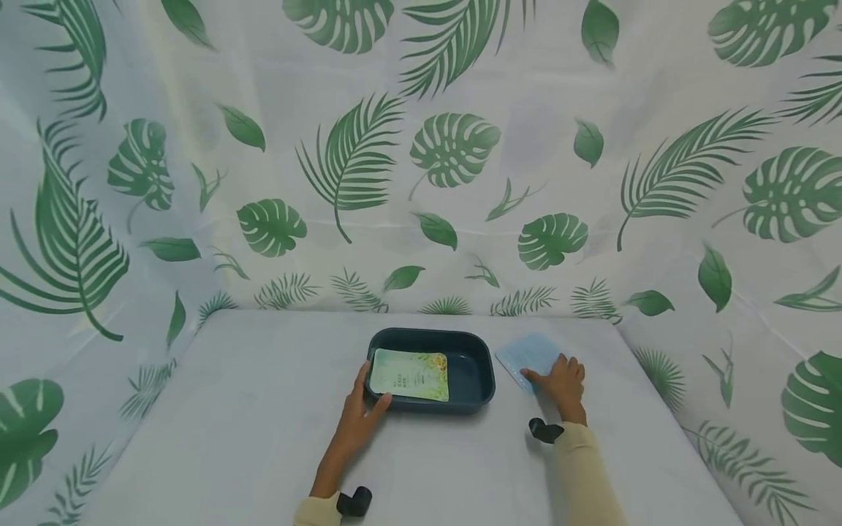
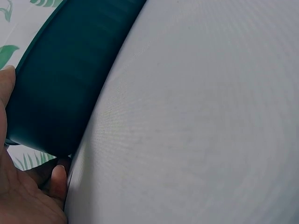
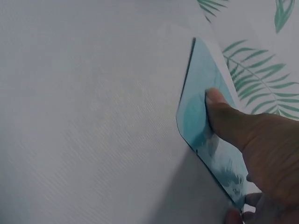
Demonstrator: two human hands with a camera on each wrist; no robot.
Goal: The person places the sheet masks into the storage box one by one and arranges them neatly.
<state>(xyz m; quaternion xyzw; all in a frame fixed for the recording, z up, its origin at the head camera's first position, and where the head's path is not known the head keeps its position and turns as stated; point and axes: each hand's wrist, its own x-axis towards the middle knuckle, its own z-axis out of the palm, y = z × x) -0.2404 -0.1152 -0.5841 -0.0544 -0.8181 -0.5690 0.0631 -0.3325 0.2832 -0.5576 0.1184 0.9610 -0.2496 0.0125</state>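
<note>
A dark teal rectangular tub (image 1: 472, 371) stands on the white table, with a pale green sachet (image 1: 409, 374) printed with flowers lying flat inside it. My left hand (image 1: 356, 424) grips the tub's left end, its thumb at the front rim. In the left wrist view the fingers (image 2: 58, 182) come round the lower corner of the tub (image 2: 65, 70). To the right of the tub is a flat light blue sachet (image 1: 529, 354). My right hand (image 1: 564, 383) pinches this sachet (image 3: 194, 112), thumb across its face and other fingers at its edge.
A white cloth covers the table (image 1: 243, 409). Behind and on both sides hangs a white curtain (image 1: 513, 88) with green leaf prints. A small black device (image 1: 355, 502) sits on the left wrist, and another black device (image 1: 544, 431) on the right.
</note>
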